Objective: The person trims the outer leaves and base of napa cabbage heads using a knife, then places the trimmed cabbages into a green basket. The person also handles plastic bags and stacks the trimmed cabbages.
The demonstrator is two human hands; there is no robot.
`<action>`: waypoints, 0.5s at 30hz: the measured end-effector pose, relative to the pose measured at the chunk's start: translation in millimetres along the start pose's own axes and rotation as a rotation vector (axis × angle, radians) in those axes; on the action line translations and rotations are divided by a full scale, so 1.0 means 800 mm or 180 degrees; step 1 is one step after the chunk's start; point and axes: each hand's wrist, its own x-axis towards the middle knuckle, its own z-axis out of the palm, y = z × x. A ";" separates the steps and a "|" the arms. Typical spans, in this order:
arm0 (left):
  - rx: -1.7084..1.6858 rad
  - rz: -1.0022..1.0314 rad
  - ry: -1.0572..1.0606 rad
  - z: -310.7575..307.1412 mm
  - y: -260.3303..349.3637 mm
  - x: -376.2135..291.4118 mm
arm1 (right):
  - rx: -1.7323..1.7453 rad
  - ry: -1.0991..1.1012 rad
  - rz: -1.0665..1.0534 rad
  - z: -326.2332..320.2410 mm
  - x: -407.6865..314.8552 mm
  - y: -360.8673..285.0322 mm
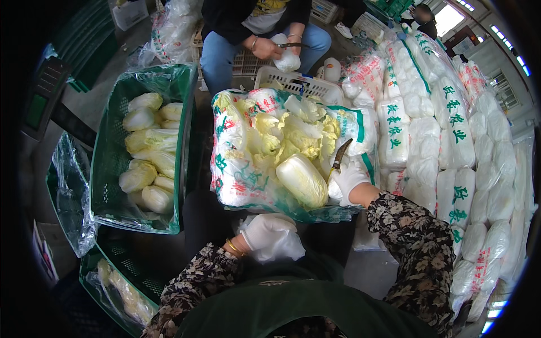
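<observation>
My right hand (350,179), in a white glove, grips a knife (341,155) with a yellowish handle and a curved, stained blade pointing up and away. Just left of it a trimmed Chinese cabbage (302,181) lies on its side. Loose yellow cabbage leaves (296,135) are heaped beyond the cabbage. Both rest on a printed plastic bag (230,143) packed with white-wrapped bundles. Near my lap my left hand (270,230), also gloved, is closed over a crumpled white wrapping (287,249); its fingertips are partly hidden.
At left, a green plastic crate (184,139) holds several Chinese cabbages (158,196); a digital scale (44,97) stands beyond. Bagged, wrapped cabbages (452,131) are stacked high at right. Opposite, a seated co-worker's hands (268,47) hold a knife and a wrapped cabbage behind a white basket (312,84).
</observation>
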 end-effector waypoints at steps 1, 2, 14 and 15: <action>-0.0303 0.0125 -0.0002 -0.001 -0.001 -0.001 | 0.0222 -0.0157 -0.0158 0.001 0.002 0.005; -0.0544 0.0085 0.0015 -0.003 -0.001 -0.004 | 0.0335 -0.0220 -0.0213 0.002 0.002 0.009; -0.1302 -0.0552 0.0442 -0.022 0.001 -0.003 | 0.5952 0.3486 -0.0200 -0.050 -0.061 0.115; -0.1450 -0.0507 0.0467 -0.025 0.003 -0.001 | 0.6485 0.3544 -0.0545 -0.057 -0.067 0.109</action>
